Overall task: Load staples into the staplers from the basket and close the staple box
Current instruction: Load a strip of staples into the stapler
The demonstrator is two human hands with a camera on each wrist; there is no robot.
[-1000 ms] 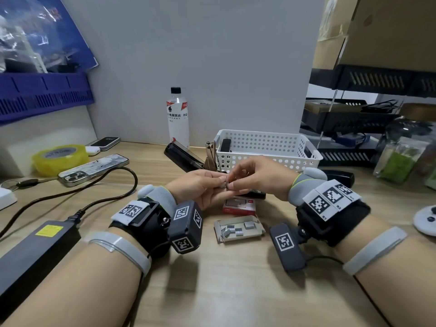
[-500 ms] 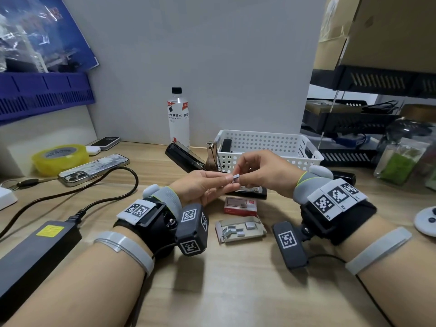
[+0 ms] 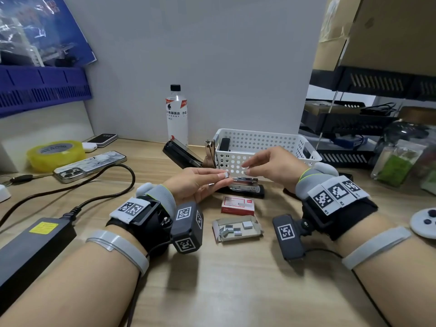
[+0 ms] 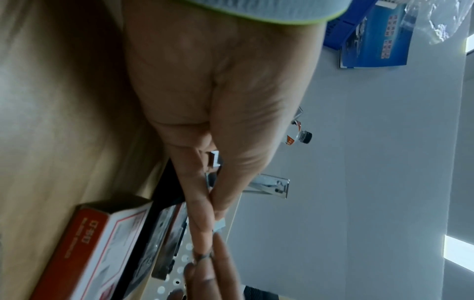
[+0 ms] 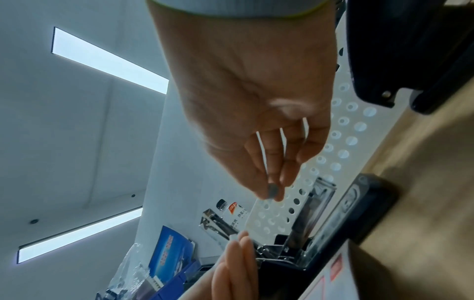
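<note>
Left hand (image 3: 195, 184) pinches a small silver staple strip (image 3: 227, 175) between thumb and fingertips, and a second silver piece shows deeper in the same grip in the left wrist view. Right hand (image 3: 271, 165) pinches another short grey staple piece (image 3: 247, 172) at thumb and index tip, other fingers loosely curled; the two pieces are near each other but apart, above the worktop (image 3: 224, 279). Directly below the hands, an open black stapler with a silver metal rail (image 3: 244, 185) lies on the worktop, at 12 o'clock from the red and white staple box sleeve (image 3: 238, 205). At 6 o'clock of the sleeve sits the open grey cardboard staple tray (image 3: 238, 228) with loose silver staple strips inside, box not closed. White perforated plastic basket (image 3: 264, 147) stands behind the hands at 12 o'clock, a black stapler (image 3: 225, 144) upright inside its left end. Just beside the basket at 9 o'clock, another black stapler swung open (image 3: 181, 153) with its metal arm up. Clear water bottle with black cap (image 3: 177, 116) at 11 o'clock of the basket. Far left at 9 o'clock: silver-edged phone face down (image 3: 90, 166), yellow tape roll (image 3: 55, 155), black power brick (image 3: 30, 251) with its cable.
</note>
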